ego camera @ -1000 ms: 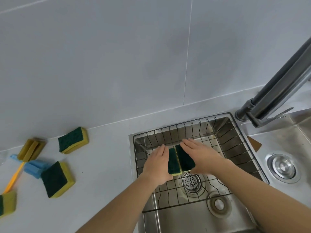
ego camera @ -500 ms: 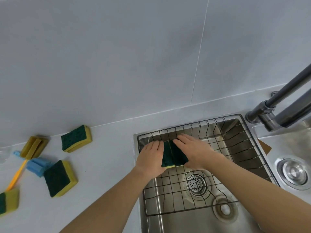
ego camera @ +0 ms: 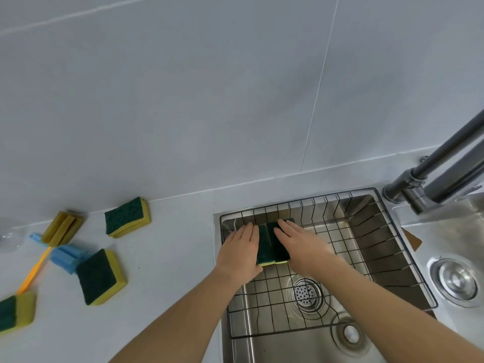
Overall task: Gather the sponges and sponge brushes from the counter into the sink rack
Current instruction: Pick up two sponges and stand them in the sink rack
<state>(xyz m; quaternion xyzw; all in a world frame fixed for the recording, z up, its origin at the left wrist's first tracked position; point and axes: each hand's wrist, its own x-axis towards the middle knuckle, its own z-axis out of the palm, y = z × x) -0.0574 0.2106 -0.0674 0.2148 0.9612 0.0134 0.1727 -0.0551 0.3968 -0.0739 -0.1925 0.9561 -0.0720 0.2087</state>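
Observation:
Two green-and-yellow sponges (ego camera: 272,246) stand on edge side by side in the far left corner of the black wire sink rack (ego camera: 392,247). My left hand (ego camera: 239,254) presses flat against their left side and my right hand (ego camera: 301,247) against their right side, fingers straight; the thumbs are hidden. On the counter to the left lie three more sponges: one near the wall (ego camera: 127,217), one in the middle (ego camera: 100,276) and one at the frame's edge (ego camera: 15,311). Among them lie an olive sponge brush (ego camera: 62,227) and a blue sponge brush (ego camera: 66,256) with an orange handle.
The rack sits inside a steel sink (ego camera: 288,344) with a strainer drain (ego camera: 305,294). A grey faucet (ego camera: 432,184) rises at the right over a second basin with its own drain (ego camera: 457,281). The tiled wall runs close behind. Something clear (ego camera: 7,234) lies at the far left.
Both hands have slid the pair of sponges from the middle of the rack to its far left corner, still pressing them from either side.

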